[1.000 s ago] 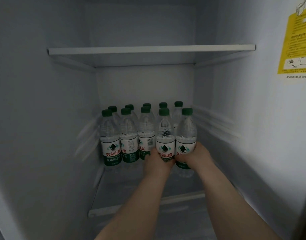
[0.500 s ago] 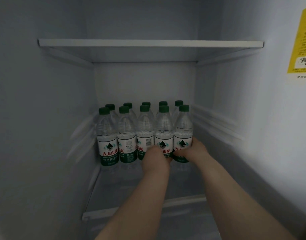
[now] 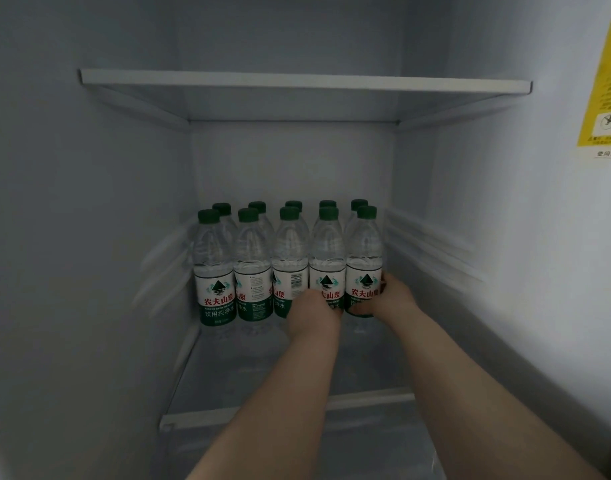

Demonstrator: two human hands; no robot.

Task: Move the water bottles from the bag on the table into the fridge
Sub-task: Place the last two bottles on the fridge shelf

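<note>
**coldone:** so what are the hands actually doing in there?

**shelfie:** right hand (image 3: pixel 395 299) is wrapped round the label of the end bottle (image 3: pixel 364 258), fingers (image 3: pixel 383 284) curled onto its far side. left hand (image 3: pixel 314 306) sits just to the left of it, pushed up against the bottom of the next bottle (image 3: pixel 326 261). only the back of that hand shows tbh, so I can't tell if it's gripping or just pressing.

**coldone:** and the rest of the water bottles (image 3: pixel 252 265)?

**shelfie:** all upright, green caps, two rows of five packed shoulder to shoulder. they run off to the left of the left hand and behind both hands. the two being handled are the right end of the front row. the whole lot stands on the lower shelf (image 3: pixel 262 372) under the forearms, well back from its front edge. above the hands there's an upper shelf (image 3: pixel 297 79). up and to the right of the right hand there's a yellow sticker (image 3: pixel 605 81) on the fridge wall (image 3: pixel 522 237).
</note>
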